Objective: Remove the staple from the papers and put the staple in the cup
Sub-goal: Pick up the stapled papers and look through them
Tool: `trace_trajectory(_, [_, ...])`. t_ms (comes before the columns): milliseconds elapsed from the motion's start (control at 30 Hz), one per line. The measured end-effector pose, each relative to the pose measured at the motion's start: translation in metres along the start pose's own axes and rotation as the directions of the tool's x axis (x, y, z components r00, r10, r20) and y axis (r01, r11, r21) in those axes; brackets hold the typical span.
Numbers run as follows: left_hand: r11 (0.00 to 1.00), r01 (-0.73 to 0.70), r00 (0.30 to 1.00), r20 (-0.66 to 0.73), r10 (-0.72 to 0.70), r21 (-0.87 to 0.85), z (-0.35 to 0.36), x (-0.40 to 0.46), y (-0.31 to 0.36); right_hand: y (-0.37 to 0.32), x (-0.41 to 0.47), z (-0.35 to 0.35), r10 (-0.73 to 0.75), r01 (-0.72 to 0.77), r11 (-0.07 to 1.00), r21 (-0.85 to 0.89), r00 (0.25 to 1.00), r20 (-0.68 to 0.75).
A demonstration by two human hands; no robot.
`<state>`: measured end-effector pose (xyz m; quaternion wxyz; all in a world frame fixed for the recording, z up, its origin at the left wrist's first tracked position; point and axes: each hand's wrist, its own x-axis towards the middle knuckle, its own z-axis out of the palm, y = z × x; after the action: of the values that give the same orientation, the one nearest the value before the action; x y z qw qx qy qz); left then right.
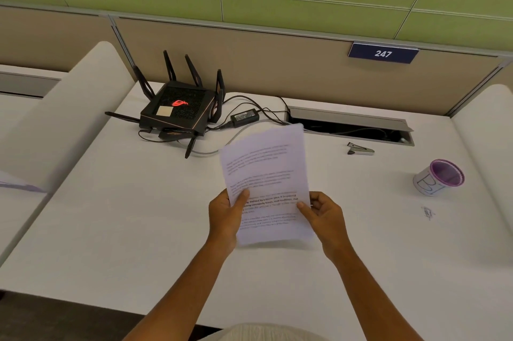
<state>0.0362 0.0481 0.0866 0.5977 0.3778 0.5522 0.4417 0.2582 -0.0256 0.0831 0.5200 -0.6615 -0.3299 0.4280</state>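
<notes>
The printed white papers [266,174] are held up above the middle of the desk. My left hand [226,214] grips their left edge with the thumb on the front. My right hand [323,211] pinches the right edge. No staple can be made out on the sheets. A white paper cup [435,178] with a purple inside and pen marks on its side stands at the right of the desk. A small metal staple remover [360,148] lies beyond the papers, to the right, apart from both hands.
A black router [179,109] with antennas and its power brick [244,118] with cables sit at the back left. An open cable tray [349,125] runs along the back. White padded dividers [69,107] flank the white desk [125,215]. A small ink scribble [429,213] marks the desk near the cup.
</notes>
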Motion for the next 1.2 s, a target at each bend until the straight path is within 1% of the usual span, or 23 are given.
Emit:
trace_trajectory(67, [0.996,0.027,0.999,-0.041,-0.031,-0.086,-0.006,0.001,0.0,0.003,-0.003,-0.009,0.038,-0.039,0.998,0.046,0.999,0.023])
trace_trajectory(133, [0.982,0.063,0.995,-0.061,-0.075,-0.179,-0.01,0.0,0.0,0.009,-0.007,-0.012,0.075,-0.081,0.988,0.133,0.996,0.045])
trace_trajectory(233, [0.936,0.123,0.985,-0.071,-0.154,-0.329,-0.01,-0.004,-0.002,0.016,-0.014,-0.005,0.152,-0.163,0.932,0.324,0.987,0.06])
trace_trajectory(300, [0.895,0.154,0.979,-0.061,-0.197,-0.418,-0.006,-0.008,-0.003,0.018,-0.02,0.005,0.192,-0.199,0.896,0.396,0.98,0.059])
trace_trajectory(400, [0.874,0.191,0.975,-0.019,-0.223,-0.447,0.002,-0.018,-0.006,0.016,-0.027,0.024,0.208,-0.209,0.901,0.38,0.977,0.043])
trace_trajectory(467, [0.871,0.207,0.974,0.008,-0.228,-0.444,0.003,-0.023,-0.01,0.014,-0.029,0.03,0.22,-0.202,0.913,0.354,0.975,-0.011])
trace_trajectory(567, [0.893,0.178,0.979,-0.013,-0.201,-0.414,-0.007,-0.019,-0.016,0.01,-0.026,0.024,0.204,-0.178,0.947,0.269,0.976,-0.073])
trace_trajectory(700, [0.931,0.099,0.98,-0.126,-0.152,-0.352,-0.046,0.002,-0.011,0.003,-0.016,0.0,0.164,-0.151,0.98,0.132,0.982,-0.094])
trace_trajectory(733, [0.955,0.091,0.982,-0.135,-0.134,-0.283,-0.057,0.008,-0.008,0.001,-0.012,-0.006,0.156,-0.145,0.983,0.108,0.983,-0.095])
trace_trajectory(800, [0.996,0.072,0.993,-0.092,-0.077,-0.062,-0.073,0.018,-0.002,-0.002,-0.006,-0.015,0.141,-0.132,0.987,0.09,0.985,-0.101])
trace_trajectory(867, [0.991,0.037,0.999,-0.009,-0.036,0.131,-0.078,0.026,0.002,-0.006,-0.003,-0.019,0.113,-0.104,0.991,0.084,0.987,-0.11])
trace_trajectory(933, [0.975,-0.012,0.998,0.066,-0.003,0.221,-0.073,0.028,0.006,-0.009,-0.003,-0.019,0.063,-0.056,0.996,0.067,0.991,-0.12])
trace_trajectory(1033, [0.973,-0.066,0.994,0.104,0.044,0.22,-0.062,0.026,0.012,-0.014,-0.008,-0.016,-0.021,0.028,0.999,0.044,0.989,-0.144])
trace_trajectory(1133, [0.983,-0.057,0.996,0.076,0.044,0.177,-0.054,0.023,0.007,-0.011,-0.014,-0.014,-0.074,0.084,0.995,0.046,0.98,-0.186])
trace_trajectory(1200, [0.984,-0.034,0.998,0.061,0.023,0.175,-0.049,0.018,-0.002,-0.002,-0.018,-0.013,-0.064,0.074,0.996,0.041,0.977,-0.204])
